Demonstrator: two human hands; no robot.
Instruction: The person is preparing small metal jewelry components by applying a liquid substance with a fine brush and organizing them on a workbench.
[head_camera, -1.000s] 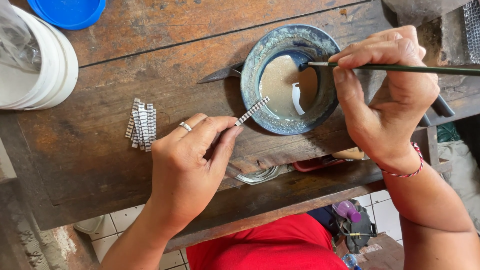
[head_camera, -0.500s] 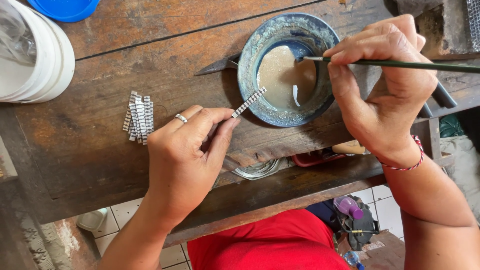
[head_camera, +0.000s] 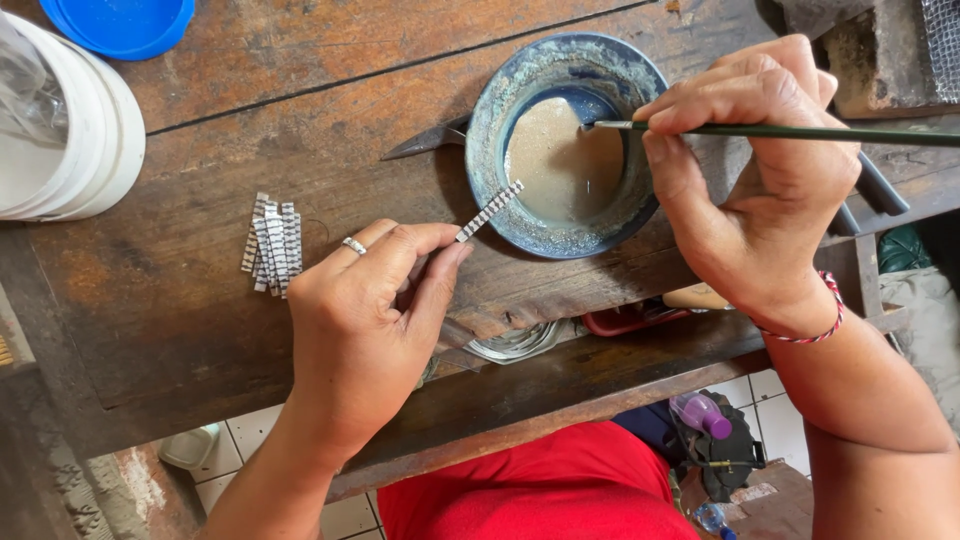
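Fingers of the left hand (head_camera: 365, 320) are pinching a patterned metal strip (head_camera: 490, 210), angling it over the bowl (head_camera: 490, 130) on the worktop (head_camera: 200, 330), while the right hand (head_camera: 765, 190) is gripping a brush (head_camera: 800, 131), dipping its tip in paste.

One head-worn view looks steeply down, close over the wooden workbench (head_camera: 200, 330) and both hands

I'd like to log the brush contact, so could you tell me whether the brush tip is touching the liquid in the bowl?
Cannot tell. In the head view the brush tip lies over the bowl's inner wall at the liquid's edge; from above, neither contact nor gap shows.
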